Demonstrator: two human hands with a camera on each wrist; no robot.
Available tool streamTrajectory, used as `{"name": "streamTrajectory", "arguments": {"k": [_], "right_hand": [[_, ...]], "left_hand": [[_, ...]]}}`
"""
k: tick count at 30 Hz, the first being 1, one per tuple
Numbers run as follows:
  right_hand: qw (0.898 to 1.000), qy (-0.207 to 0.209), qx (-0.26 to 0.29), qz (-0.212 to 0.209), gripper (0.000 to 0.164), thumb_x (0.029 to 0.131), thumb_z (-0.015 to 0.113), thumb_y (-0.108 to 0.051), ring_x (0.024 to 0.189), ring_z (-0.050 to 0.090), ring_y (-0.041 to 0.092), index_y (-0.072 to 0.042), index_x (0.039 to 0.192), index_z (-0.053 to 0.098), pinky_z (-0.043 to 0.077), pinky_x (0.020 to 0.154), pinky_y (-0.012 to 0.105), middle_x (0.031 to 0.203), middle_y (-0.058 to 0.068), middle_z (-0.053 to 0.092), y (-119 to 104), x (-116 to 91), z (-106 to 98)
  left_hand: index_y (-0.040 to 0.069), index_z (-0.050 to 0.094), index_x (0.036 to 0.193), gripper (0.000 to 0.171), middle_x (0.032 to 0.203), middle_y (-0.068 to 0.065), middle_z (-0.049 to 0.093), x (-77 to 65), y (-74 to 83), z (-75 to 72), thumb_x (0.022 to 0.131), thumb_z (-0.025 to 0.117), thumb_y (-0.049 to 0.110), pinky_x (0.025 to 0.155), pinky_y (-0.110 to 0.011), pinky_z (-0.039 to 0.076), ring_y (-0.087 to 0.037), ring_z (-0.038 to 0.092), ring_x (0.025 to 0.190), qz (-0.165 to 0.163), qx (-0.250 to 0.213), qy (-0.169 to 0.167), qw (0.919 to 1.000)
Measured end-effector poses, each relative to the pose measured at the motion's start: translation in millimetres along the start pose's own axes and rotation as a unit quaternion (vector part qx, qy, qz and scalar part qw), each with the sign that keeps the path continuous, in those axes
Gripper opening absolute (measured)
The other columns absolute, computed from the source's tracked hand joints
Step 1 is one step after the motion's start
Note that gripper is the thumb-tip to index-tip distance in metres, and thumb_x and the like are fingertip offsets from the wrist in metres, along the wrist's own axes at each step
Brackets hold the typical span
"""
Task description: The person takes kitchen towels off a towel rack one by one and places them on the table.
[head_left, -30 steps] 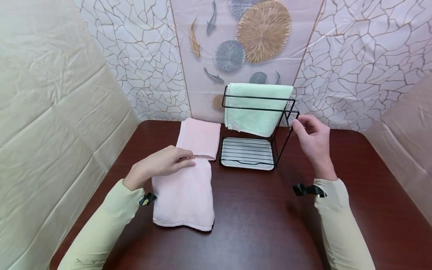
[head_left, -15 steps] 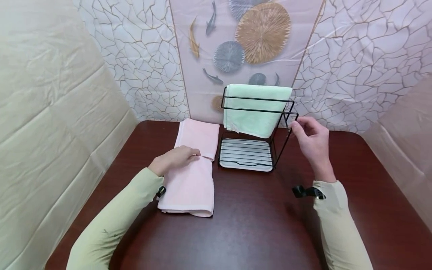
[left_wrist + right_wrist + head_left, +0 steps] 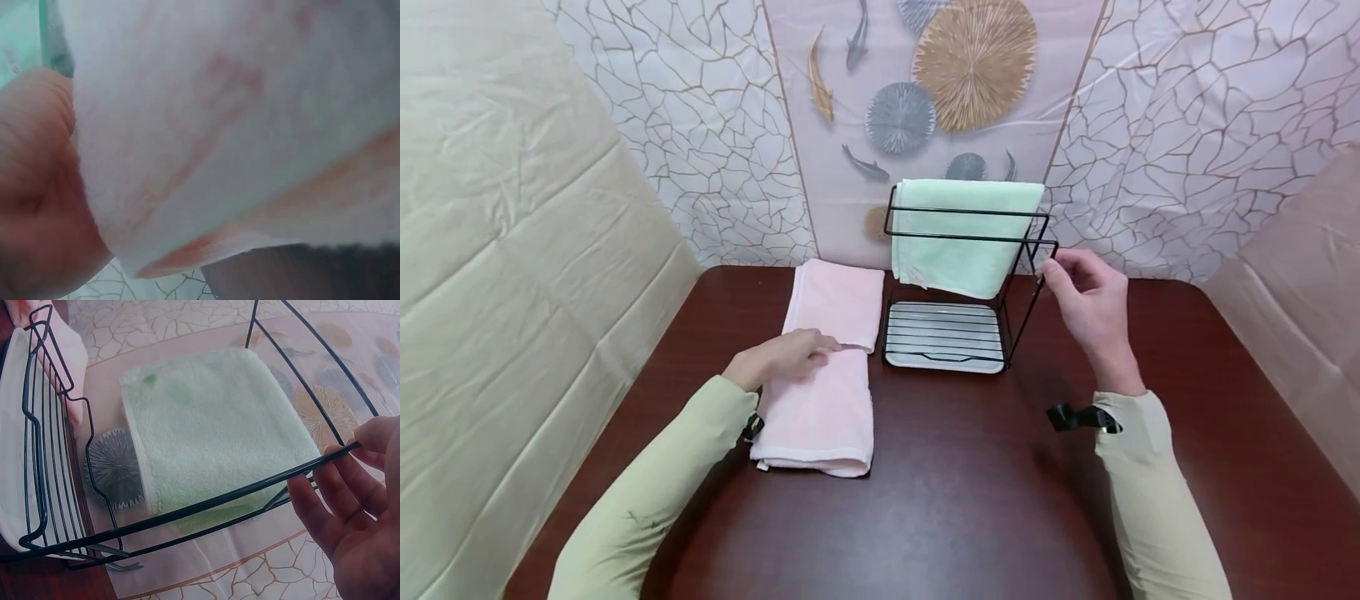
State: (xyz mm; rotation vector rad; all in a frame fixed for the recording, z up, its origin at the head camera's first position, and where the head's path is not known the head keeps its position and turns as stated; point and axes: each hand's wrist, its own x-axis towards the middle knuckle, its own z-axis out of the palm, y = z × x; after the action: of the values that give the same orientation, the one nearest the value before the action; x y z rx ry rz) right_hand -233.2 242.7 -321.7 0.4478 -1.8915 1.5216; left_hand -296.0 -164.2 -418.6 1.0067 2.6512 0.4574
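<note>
We see the left hand (image 3: 793, 354) pinching the nearer pink towel (image 3: 820, 421) at its far edge, prob. b/c one edge is enough to control soft cloth. The right hand (image 3: 1093, 300) holds the rack (image 3: 972, 238) at its side post, thumb against fingers, prob. to steady it. The green towel (image 3: 962, 267) hangs over the rear bar, above the tray (image 3: 904, 363); the other pink towel (image 3: 838, 296) lies left of the rack. Left fingertips are hidden by cloth, L wrist view is blurred, and we can't count the folds.
</note>
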Motion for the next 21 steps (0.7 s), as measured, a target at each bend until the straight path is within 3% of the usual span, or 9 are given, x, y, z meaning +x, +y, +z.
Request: {"name": "streamTrajectory", "arguments": {"k": [2, 6, 10, 18, 21], "right_hand": [[1.000, -0.001, -0.001, 0.002, 0.014, 0.090, 0.064, 0.002, 0.065, 0.056, 0.001, 0.015, 0.095, 0.064, 0.046, 0.062, 0.014, 0.076, -0.010, 0.064, -1.4, 1.1, -0.5], [1.000, 0.000, -0.008, 0.003, 0.016, 0.090, 0.064, 0.002, 0.064, 0.056, 0.000, 0.017, 0.095, 0.062, 0.046, 0.061, 0.013, 0.075, -0.011, 0.062, -2.3, 0.2, -0.8], [1.000, -0.002, -0.003, 0.004, 0.017, 0.090, 0.064, 0.003, 0.064, 0.056, 0.000, 0.019, 0.096, 0.061, 0.046, 0.060, 0.013, 0.075, -0.011, 0.062, -0.7, -1.5, 0.3], [1.000, 0.000, 0.025, 0.010, 0.014, 0.090, 0.063, 0.003, 0.064, 0.059, 0.000, 0.017, 0.094, 0.062, 0.049, 0.060, 0.014, 0.076, -0.002, 0.067, 0.2, -3.0, -0.8], [0.999, -0.002, 0.038, 0.001, 0.014, 0.089, 0.063, 0.005, 0.063, 0.059, 0.001, 0.018, 0.094, 0.061, 0.048, 0.059, 0.014, 0.075, -0.004, 0.066, -0.2, -1.0, 0.3]], "left_hand": [[0.010, 0.064, 0.127, 0.035, 0.077, -0.003, 0.054, -0.3, 1.0, 0.3, 0.097, 0.049, 0.000, 0.084, -0.032, 0.042, -0.019, 0.053, 0.085, 0.003, 0.005, 0.014, 0.9999], [0.012, 0.069, 0.116, 0.029, 0.093, -0.008, 0.066, 0.8, 0.5, 0.1, 0.098, 0.050, 0.001, 0.089, -0.037, 0.048, -0.021, 0.060, 0.089, 0.017, 0.021, 0.076, 0.9967], [0.010, 0.069, 0.110, 0.025, 0.094, -0.007, 0.070, 2.1, 0.4, -7.4, 0.096, 0.051, -0.001, 0.088, -0.038, 0.050, -0.020, 0.064, 0.090, 0.022, 0.007, 0.135, 0.9905], [0.009, 0.067, 0.115, 0.022, 0.095, -0.006, 0.070, 4.9, 12.2, -36.6, 0.098, 0.051, 0.007, 0.075, -0.031, 0.047, -0.016, 0.059, 0.077, 0.005, -0.004, 0.168, 0.9858], [0.009, 0.067, 0.115, 0.024, 0.095, -0.006, 0.071, 5.2, 20.6, -52.7, 0.099, 0.049, 0.010, 0.072, -0.031, 0.047, -0.015, 0.060, 0.075, 0.005, -0.004, 0.185, 0.9827]]}}
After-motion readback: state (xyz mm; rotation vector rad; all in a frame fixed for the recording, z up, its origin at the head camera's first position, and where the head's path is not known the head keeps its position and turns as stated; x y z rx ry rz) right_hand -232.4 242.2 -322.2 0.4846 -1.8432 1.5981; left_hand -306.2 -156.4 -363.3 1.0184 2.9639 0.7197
